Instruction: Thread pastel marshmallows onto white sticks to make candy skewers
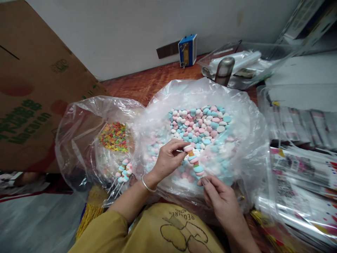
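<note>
Between my hands, over the front of a large plastic bag [173, 91], is a candy skewer [194, 160] of pastel marshmallow discs with orange, red and green pieces between them. My left hand [168, 158] pinches the white disc at its top end. At the lower end, my right hand [219, 195] is closed; its fingers hide the stick. Pink, blue and white marshmallows [200, 123] fill the big bag beneath. To the left, a smaller bag [79, 109] holds colourful ring-shaped candies [113, 137]. Several finished-looking skewers [124, 171] lie on its front edge, sticks pointing towards me.
A tall cardboard box [52, 70] stands at left. Behind the bags are a blue box-shaped device [187, 51], a dark metallic bottle [224, 71] and a clear bin [271, 52] with plastic rolls. Printed packaging [302, 182] is stacked at right.
</note>
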`<state>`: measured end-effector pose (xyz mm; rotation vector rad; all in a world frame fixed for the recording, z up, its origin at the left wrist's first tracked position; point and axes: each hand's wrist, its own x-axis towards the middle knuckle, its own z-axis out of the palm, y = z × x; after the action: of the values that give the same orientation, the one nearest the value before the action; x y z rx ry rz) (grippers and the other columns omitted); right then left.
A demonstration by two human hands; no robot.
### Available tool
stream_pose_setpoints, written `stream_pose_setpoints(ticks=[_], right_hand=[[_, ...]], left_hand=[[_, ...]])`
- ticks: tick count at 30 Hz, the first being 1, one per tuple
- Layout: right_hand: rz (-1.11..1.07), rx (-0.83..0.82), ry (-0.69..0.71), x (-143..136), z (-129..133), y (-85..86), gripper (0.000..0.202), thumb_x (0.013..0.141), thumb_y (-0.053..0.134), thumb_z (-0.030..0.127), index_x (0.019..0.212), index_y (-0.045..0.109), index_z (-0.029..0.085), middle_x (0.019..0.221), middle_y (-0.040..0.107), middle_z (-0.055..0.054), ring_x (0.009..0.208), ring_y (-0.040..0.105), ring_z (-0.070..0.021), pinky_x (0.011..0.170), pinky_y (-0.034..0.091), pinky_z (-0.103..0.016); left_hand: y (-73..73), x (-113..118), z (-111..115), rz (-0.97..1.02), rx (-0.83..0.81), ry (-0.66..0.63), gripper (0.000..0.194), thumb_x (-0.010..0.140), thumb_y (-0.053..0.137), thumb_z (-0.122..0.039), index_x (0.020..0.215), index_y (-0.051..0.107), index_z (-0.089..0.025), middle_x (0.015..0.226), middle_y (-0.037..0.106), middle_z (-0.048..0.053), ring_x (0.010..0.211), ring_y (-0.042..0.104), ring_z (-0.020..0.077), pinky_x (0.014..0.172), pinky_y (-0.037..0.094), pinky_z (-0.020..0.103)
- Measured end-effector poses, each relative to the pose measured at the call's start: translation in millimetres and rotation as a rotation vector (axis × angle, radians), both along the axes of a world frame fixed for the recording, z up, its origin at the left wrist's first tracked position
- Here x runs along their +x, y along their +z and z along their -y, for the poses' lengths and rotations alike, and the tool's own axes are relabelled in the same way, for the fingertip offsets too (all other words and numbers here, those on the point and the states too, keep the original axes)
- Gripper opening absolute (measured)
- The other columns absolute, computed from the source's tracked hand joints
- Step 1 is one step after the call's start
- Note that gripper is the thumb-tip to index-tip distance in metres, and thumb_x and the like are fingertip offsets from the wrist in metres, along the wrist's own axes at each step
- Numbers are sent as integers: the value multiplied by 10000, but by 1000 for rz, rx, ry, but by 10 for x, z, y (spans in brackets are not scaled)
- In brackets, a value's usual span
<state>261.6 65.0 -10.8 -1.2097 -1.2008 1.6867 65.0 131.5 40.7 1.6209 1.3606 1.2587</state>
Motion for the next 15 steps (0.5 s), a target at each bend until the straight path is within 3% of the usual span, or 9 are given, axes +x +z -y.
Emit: stream_pose_setpoints(ticks=[9,12,15], right_hand=[[-235,-195,-48,-126,6,-15,481,891,619,685,866,598,205,466,293,125,400,180,-69,393,161,-214],[-225,-145,-87,-191,-21,19,482,906,586,684,855,599,204,465,284,126,399,192,-75,398,165,-219],[-105,36,-167,-243,-51,108,421,956,544,585,803,613,198,517,407,78,443,323,-97,432,249,-228]], left_hand=[[-34,9,-22,-79,44,-38,322,835,634,-81,1068,804,-224,1042,747,85,979,706,172,757,571,242],[-40,31,-36,-50,44,-27,340,812,628,-63,1050,804,-230,1051,738,78,992,704,175,781,565,242],[-39,92,-29,96,-12,21,256,805,687,-121,1013,795,-222,1041,732,70,976,697,177,826,561,258]])
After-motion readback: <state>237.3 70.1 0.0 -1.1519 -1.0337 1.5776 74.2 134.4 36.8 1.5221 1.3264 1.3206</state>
